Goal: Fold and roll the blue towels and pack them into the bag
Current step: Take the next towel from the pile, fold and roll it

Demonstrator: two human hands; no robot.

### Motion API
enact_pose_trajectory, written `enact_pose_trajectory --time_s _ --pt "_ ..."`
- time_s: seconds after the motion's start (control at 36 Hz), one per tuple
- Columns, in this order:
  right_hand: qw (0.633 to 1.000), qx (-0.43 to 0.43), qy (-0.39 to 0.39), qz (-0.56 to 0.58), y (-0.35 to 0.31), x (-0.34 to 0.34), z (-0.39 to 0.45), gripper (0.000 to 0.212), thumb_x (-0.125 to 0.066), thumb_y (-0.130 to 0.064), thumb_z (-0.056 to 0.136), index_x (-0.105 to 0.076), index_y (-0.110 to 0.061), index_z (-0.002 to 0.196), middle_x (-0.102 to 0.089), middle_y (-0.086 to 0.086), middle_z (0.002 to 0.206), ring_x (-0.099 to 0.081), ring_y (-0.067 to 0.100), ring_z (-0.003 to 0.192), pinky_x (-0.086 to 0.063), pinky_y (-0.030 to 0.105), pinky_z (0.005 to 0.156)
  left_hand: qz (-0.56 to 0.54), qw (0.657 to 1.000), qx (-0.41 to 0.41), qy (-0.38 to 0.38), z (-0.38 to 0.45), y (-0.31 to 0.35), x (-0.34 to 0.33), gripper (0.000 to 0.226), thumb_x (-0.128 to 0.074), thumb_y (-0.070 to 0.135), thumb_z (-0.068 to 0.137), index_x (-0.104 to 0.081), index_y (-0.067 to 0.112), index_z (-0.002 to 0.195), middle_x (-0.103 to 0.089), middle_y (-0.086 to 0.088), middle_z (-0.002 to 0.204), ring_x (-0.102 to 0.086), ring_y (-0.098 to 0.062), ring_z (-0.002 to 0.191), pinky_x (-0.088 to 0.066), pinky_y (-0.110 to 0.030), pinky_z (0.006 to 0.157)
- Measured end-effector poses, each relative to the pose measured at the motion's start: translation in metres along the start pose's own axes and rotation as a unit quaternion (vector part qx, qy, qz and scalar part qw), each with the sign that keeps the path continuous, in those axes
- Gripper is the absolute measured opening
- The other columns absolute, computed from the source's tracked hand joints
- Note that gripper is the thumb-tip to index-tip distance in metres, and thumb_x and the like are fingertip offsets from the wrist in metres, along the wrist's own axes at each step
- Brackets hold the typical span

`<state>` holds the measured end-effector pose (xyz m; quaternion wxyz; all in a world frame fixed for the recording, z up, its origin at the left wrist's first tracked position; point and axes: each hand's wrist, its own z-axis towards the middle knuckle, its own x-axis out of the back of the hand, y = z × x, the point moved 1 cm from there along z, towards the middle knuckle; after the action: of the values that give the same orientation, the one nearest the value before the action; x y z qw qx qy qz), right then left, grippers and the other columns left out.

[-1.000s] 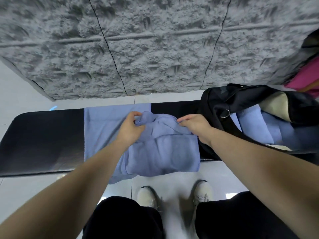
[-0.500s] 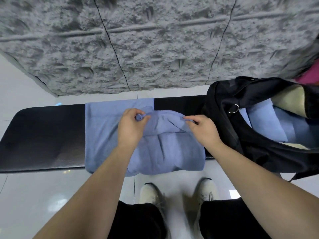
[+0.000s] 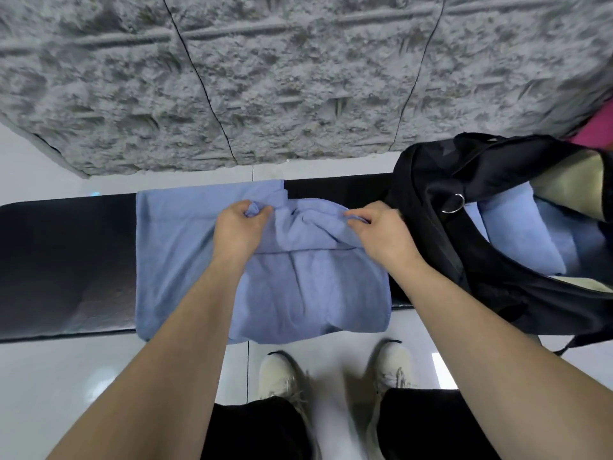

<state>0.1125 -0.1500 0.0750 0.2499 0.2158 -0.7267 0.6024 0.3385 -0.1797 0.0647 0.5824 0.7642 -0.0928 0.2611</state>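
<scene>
A rumpled blue towel (image 3: pixel 308 287) lies on the black bench (image 3: pixel 63 260), over a second blue towel (image 3: pixel 172 247) spread flat beneath it and showing to the left. My left hand (image 3: pixel 237 229) pinches the top towel's far edge at its left corner. My right hand (image 3: pixel 381 235) pinches the same edge near its right corner. An open black bag (image 3: pixel 441 227) stands on the bench to the right, and rolled blue towels (image 3: pixel 520 240) lie inside it.
A grey rough stone wall (image 3: pixel 298 78) rises just behind the bench. White glossy floor (image 3: pixel 66 376) lies in front, where my two light shoes (image 3: pixel 282 380) stand. Something pink (image 3: pixel 597 131) shows at the right edge beyond the bag.
Both hands have drawn the top towel's far edge apart, the right hand moving right toward the bag. The towel lies a little flatter and wider than before.
</scene>
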Motion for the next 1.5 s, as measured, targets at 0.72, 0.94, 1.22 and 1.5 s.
enact_pose_trajectory --time_s 0.72,0.94,1.22,1.5 --pt "0.983 0.109 -0.060 0.136 -0.031 0.023 -0.016 0.060 -0.074 -0.010 0.084 -0.051 -0.046 0.128 -0.048 -0.005 0.069 -0.045 0.002 0.063 -0.040 0.011 0.066 0.029 0.935 -0.303 -0.185 -0.046 0.049 -0.003 0.019 -0.071 0.007 0.087 -0.075 0.022 0.097 -0.057 0.014 0.092 -0.055 0.005 0.085 -0.038 -0.007 0.074" --pt "0.979 0.122 -0.145 0.071 -0.022 0.021 -0.022 0.021 -0.074 -0.018 0.085 -0.069 -0.036 0.095 -0.062 0.003 0.074 -0.046 -0.001 0.061 -0.039 0.012 0.063 0.130 0.883 -0.411 -0.185 -0.055 0.052 -0.006 0.020 -0.065 0.026 0.086 -0.077 0.020 0.101 -0.056 0.015 0.097 -0.060 -0.014 0.089 -0.053 -0.034 0.077" --pt "0.953 0.114 -0.181 0.213 -0.021 0.035 -0.029 0.019 -0.063 0.004 0.088 -0.067 -0.012 0.079 -0.061 0.004 0.080 -0.048 0.011 0.077 -0.038 0.022 0.073 -0.084 0.897 -0.152 -0.408 -0.070 0.059 0.013 0.020 -0.074 0.008 0.083 -0.077 0.018 0.100 -0.046 0.009 0.147 -0.038 0.006 0.135 -0.037 -0.016 0.107" --pt "0.942 0.076 -0.149 0.293 -0.019 0.037 -0.026 0.027 -0.066 -0.002 0.087 -0.057 -0.026 0.078 -0.049 0.007 0.076 -0.039 0.018 0.072 -0.034 0.025 0.062 -0.108 0.921 -0.152 -0.342 -0.078 0.071 0.010 0.016 -0.072 0.004 0.083 -0.077 0.017 0.092 -0.063 0.014 0.104 -0.061 0.002 0.100 -0.044 -0.014 0.090"
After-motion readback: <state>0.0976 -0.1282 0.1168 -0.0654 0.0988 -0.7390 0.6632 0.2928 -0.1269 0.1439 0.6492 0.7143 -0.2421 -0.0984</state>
